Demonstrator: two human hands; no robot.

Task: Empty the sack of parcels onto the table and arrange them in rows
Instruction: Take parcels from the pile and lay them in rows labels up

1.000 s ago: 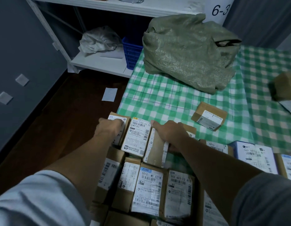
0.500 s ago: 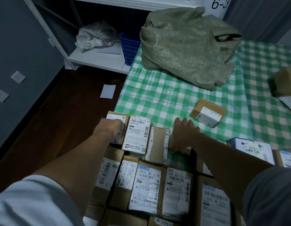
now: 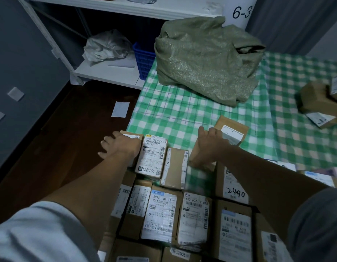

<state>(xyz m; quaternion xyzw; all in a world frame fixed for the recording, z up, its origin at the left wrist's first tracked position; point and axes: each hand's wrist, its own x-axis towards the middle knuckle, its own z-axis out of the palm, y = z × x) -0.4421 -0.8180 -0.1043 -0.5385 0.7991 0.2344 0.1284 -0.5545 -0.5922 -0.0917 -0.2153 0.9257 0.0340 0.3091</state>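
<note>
The green woven sack [image 3: 201, 59] lies slumped at the back of the green checked table [image 3: 173, 114]. Rows of labelled cardboard parcels [image 3: 162, 214] fill the near part. My left hand [image 3: 120, 146] rests on the leftmost parcel [image 3: 131, 136] of the far row, at the table's left edge, with fingers spread past the box. Beside it lie a white-labelled parcel [image 3: 152, 156] and a narrow one [image 3: 175, 167]. My right hand [image 3: 207, 148] grips a plain brown parcel [image 3: 199, 163] from above. Just beyond its fingers sits a loose parcel [image 3: 231, 133].
Two more brown parcels [image 3: 318, 103] lie at the far right of the table. Left of the table are dark floor with a paper sheet [image 3: 120, 109] and a white shelf [image 3: 107, 72] with a crumpled bag [image 3: 107, 46] and a blue basket [image 3: 143, 61].
My right hand has left the narrow parcel and moved right onto the brown parcel. My left hand stays on the leftmost parcel, its fingers now spread.
</note>
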